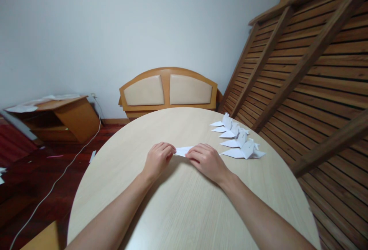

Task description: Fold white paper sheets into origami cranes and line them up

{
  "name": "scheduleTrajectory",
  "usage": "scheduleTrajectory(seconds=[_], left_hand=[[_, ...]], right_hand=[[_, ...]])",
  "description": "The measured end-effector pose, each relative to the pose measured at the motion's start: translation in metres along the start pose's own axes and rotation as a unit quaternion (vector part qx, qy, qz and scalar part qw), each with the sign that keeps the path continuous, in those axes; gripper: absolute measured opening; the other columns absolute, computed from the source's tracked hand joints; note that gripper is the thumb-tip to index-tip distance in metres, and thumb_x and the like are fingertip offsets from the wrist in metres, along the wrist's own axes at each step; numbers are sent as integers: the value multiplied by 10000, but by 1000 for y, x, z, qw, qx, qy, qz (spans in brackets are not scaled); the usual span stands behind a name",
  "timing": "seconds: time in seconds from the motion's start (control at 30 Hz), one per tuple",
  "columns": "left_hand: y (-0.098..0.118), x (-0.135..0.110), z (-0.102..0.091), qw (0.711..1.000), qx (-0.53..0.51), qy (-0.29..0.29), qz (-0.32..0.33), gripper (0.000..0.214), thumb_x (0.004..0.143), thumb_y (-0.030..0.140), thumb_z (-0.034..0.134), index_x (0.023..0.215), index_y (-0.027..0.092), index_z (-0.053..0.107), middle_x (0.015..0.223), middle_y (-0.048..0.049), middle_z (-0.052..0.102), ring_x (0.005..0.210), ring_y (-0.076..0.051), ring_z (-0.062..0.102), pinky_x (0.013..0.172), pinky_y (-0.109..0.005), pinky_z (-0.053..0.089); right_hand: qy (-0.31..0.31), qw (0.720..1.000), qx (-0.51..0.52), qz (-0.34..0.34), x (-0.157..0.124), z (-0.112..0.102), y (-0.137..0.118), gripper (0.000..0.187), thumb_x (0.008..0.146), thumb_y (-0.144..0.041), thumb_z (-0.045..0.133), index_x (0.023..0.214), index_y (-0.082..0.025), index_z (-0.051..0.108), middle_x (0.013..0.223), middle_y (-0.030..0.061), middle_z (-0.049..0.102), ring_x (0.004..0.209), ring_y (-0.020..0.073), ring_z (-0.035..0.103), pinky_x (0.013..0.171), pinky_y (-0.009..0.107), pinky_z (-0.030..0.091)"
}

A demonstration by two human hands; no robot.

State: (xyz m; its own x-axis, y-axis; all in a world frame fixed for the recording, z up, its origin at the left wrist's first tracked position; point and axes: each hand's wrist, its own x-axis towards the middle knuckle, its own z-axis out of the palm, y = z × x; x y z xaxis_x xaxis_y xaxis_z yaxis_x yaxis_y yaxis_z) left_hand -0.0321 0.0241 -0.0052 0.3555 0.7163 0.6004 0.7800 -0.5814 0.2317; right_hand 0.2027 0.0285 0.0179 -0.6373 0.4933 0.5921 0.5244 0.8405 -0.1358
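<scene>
A small folded white paper point(183, 151) lies flat on the round light wooden table point(178, 204), near its middle. My left hand point(157, 159) has its fingers curled down onto the paper's left end. My right hand point(206, 159) presses with bent fingers on the paper's right end. Most of the paper is hidden under both hands.
Three finished white folded paper figures point(238, 139) sit in a row at the table's right side. A wooden chair back point(169, 88) stands behind the table. Slatted wooden panels point(316, 81) lean on the right. A low cabinet point(54, 116) and a white cable point(66, 165) are at the left.
</scene>
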Motion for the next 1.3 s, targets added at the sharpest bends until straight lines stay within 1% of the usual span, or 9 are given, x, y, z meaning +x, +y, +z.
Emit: scheduleTrajectory(seconds=[0.17, 0.37, 0.5, 0.57, 0.7, 0.83, 0.97, 1.1, 1.3], left_hand=[[-12, -1, -1, 998, 19, -39, -38, 157, 845, 123, 599, 859, 228, 716, 891, -76, 738, 859, -246, 643, 794, -377, 483], [3, -7, 8, 998, 10, -40, -45, 486, 818, 36, 484, 1262, 176, 622, 1346, -142, 609, 1243, -284, 555, 1060, -469, 425], [16, -15, 22, 986, -48, -146, -68, 529, 930, 154, 408, 1459, 145, 430, 1523, -156, 430, 1426, -282, 380, 1158, -513, 318], [18, -18, 26, 976, -49, -196, -79, 537, 964, 210, 374, 1494, 124, 371, 1560, -169, 356, 1465, -292, 298, 1173, -524, 283], [17, -18, 27, 968, -33, -237, -72, 553, 970, 239, 361, 1514, 145, 335, 1589, -159, 284, 1490, -274, 221, 1188, -506, 243], [13, -16, 22, 959, 37, -264, -96, 566, 997, 314, 298, 1517, 90, 314, 1593, -172, 257, 1490, -271, 213, 1195, -470, 238], [13, -15, 17, 946, 122, -257, -155, 603, 1007, 357, 268, 1492, 3, 318, 1584, -221, 249, 1491, -305, 193, 1198, -475, 231], [22, -12, 17, 968, 75, -224, -90, 577, 1003, 329, 284, 1516, 65, 293, 1614, -159, 207, 1509, -255, 133, 1224, -464, 175], [33, -10, 24, 961, -50, -265, -53, 592, 1032, 385, 236, 1561, 127, 180, 1623, -122, 186, 1504, -200, 175, 1221, -421, 216]], right_hand=[[-33, 999, -3, 25, -2, 6, 5, 110, 880, -129, 647, 880, -214, 715, 891, 41, 734, 875, 206, 642, 774, 332, 466], [-63, 997, 1, 53, -1, 18, 5, 141, 876, -101, 630, 922, -207, 711, 934, 47, 721, 941, 213, 623, 836, 335, 486], [-81, 993, 61, 53, -5, 25, 2, 256, 895, -188, 631, 1147, -225, 654, 1135, 65, 695, 1112, 224, 593, 971, 374, 468], [-105, 988, 96, 55, -9, 28, -2, 440, 890, -285, 652, 1314, -210, 560, 1327, 97, 616, 1260, 243, 525, 1069, 408, 415], [-195, 970, 111, 92, -15, 32, -10, 731, 944, -485, 528, 1536, -132, 284, 1599, 155, 285, 1484, 282, 242, 1210, 482, 204], [-264, 951, 82, 139, -14, 30, -15, 760, 967, -593, 385, 1556, -132, 250, 1630, 121, 173, 1514, 304, 101, 1228, 504, 91], [-274, 946, 63, 163, -13, 30, -14, 744, 971, -622, 316, 1561, -172, 249, 1639, 85, 159, 1517, 309, 63, 1225, 502, 70], [-253, 949, 46, 182, -13, 36, -14, 708, 977, -542, 340, 1558, -146, 254, 1636, 93, 181, 1516, 308, 80, 1222, 497, 71], [-241, 950, 46, 191, -12, 39, -11, 754, 913, -462, 458, 1555, -126, 252, 1630, 104, 209, 1513, 279, 118, 1218, 451, 111]])
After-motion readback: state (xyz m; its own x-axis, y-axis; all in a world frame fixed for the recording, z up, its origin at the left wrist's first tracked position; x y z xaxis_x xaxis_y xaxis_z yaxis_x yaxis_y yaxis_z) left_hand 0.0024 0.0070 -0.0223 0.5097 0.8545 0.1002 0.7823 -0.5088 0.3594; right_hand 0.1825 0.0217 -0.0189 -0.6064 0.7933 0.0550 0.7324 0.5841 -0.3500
